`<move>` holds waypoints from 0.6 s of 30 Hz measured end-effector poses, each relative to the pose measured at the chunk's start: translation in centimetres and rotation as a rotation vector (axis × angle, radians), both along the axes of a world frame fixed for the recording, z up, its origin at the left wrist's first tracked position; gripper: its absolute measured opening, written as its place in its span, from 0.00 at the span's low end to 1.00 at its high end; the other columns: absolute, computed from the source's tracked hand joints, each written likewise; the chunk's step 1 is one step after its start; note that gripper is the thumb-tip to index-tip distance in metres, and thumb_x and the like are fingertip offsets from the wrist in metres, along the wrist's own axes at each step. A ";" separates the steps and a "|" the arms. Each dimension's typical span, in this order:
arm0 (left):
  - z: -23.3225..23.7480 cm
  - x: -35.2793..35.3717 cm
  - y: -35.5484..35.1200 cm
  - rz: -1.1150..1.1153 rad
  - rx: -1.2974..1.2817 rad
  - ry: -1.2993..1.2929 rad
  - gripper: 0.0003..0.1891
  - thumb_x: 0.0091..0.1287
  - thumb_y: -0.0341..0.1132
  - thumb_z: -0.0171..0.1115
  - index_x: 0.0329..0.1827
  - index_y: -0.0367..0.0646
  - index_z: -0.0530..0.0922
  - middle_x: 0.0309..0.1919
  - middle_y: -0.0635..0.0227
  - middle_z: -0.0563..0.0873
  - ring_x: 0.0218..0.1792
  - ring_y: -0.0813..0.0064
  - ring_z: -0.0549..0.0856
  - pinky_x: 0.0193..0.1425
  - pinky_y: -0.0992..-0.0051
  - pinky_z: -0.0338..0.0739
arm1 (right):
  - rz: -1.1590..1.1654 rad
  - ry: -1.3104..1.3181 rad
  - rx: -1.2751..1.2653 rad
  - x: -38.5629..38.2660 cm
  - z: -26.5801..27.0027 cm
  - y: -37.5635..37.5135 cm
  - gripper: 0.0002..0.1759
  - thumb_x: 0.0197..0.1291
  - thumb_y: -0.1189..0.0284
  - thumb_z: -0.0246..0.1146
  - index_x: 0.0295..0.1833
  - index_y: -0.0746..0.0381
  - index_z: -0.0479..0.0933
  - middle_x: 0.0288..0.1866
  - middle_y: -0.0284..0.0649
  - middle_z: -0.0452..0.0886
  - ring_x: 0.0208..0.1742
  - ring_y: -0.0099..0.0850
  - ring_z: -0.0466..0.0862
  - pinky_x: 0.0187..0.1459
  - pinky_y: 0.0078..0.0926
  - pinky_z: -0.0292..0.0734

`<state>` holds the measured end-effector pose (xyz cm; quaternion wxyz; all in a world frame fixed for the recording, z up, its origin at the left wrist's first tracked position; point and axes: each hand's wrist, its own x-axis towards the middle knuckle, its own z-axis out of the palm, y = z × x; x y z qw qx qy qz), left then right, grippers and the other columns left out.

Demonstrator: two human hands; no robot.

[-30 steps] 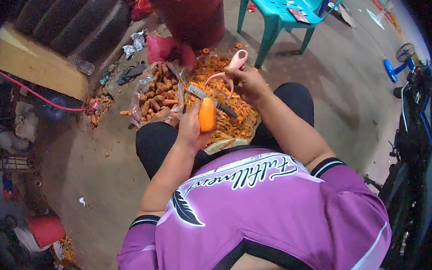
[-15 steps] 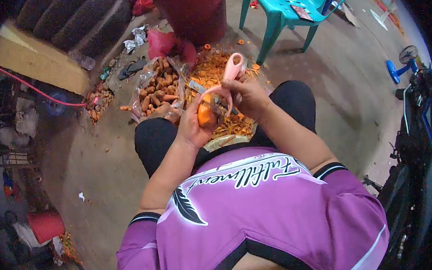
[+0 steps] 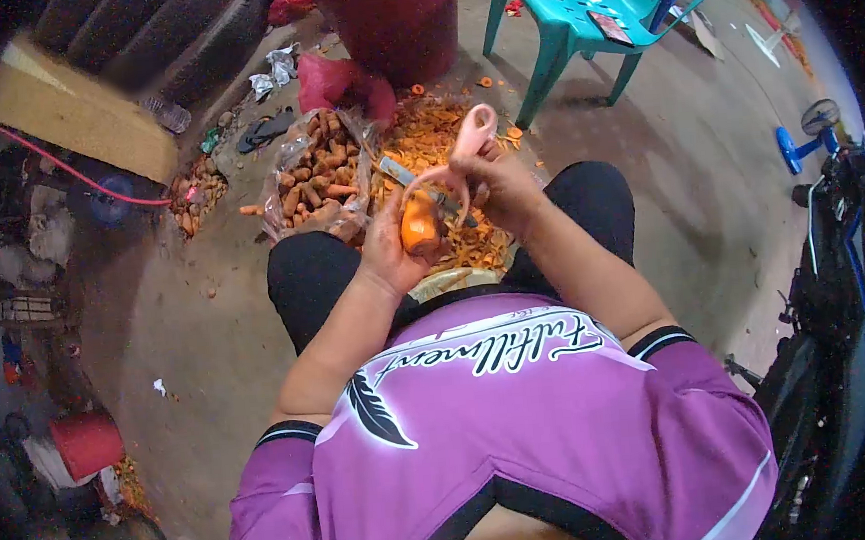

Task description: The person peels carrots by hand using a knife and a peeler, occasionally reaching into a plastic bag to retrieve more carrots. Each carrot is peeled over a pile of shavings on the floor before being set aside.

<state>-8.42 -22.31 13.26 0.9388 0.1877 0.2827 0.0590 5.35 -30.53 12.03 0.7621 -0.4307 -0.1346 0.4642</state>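
Note:
An orange, partly peeled carrot (image 3: 419, 227) is held in my left hand (image 3: 389, 248), its cut surface shiny. My right hand (image 3: 500, 183) grips the pink handle of a peeler (image 3: 473, 135), whose curved frame reaches over the carrot. Below and beyond both hands, orange peelings (image 3: 421, 135) lie in a wide heap. To the left of the heap, an open clear plastic bag (image 3: 291, 185) holds several unpeeled carrots (image 3: 320, 167). The rim of a pale container (image 3: 453, 281) shows between my knees.
A dark red bin (image 3: 390, 27) and a pink bag (image 3: 324, 82) stand beyond the peelings. A teal chair (image 3: 560, 10) is at the upper right. Tires (image 3: 176, 47) and a yellowish block (image 3: 70, 110) lie at upper left, a blue fan (image 3: 795, 149) at right.
The carrot in my left hand has turned and shows more of its peeled orange side. The peeler and my right hand have shifted slightly to the right.

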 end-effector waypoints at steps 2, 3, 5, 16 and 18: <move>0.0 0.0 -0.1 -0.005 0.041 -0.009 0.16 0.63 0.48 0.42 0.46 0.49 0.69 0.34 0.72 0.77 0.31 0.75 0.77 0.30 0.73 0.74 | 0.123 0.067 0.005 -0.7 0.0 0.0 0.13 0.48 0.74 0.60 0.40 0.65 0.67 0.32 0.38 0.74 0.31 0.27 0.77 0.33 0.21 0.74; -0.9 0.0 0.0 -0.016 0.075 -0.051 0.16 0.63 0.48 0.42 0.45 0.49 0.69 0.35 0.72 0.77 0.32 0.75 0.77 0.28 0.74 0.73 | 0.126 0.072 -0.015 -0.4 -0.1 0.3 0.14 0.48 0.74 0.60 0.40 0.64 0.67 0.31 0.37 0.74 0.31 0.27 0.77 0.32 0.21 0.74; -0.1 0.1 -0.5 0.002 0.127 -0.059 0.15 0.64 0.48 0.42 0.45 0.49 0.69 0.34 0.73 0.77 0.31 0.77 0.77 0.27 0.76 0.73 | 0.100 0.055 -0.020 0.9 -1.8 1.2 0.12 0.48 0.74 0.61 0.38 0.64 0.69 0.30 0.35 0.75 0.29 0.26 0.77 0.31 0.21 0.73; -0.8 0.3 0.3 0.014 0.326 -0.009 0.18 0.62 0.52 0.45 0.43 0.49 0.69 0.29 0.75 0.75 0.29 0.80 0.77 0.31 0.77 0.75 | 0.003 0.128 0.045 1.4 0.3 0.9 0.12 0.48 0.73 0.62 0.37 0.66 0.69 0.26 0.38 0.75 0.26 0.27 0.76 0.27 0.22 0.72; -1.1 0.5 0.3 0.016 0.302 -0.011 0.19 0.62 0.53 0.43 0.42 0.48 0.69 0.28 0.74 0.75 0.28 0.79 0.76 0.30 0.78 0.74 | -0.009 0.013 0.001 1.6 -1.6 1.6 0.10 0.49 0.74 0.61 0.36 0.65 0.69 0.26 0.38 0.75 0.25 0.27 0.77 0.26 0.22 0.72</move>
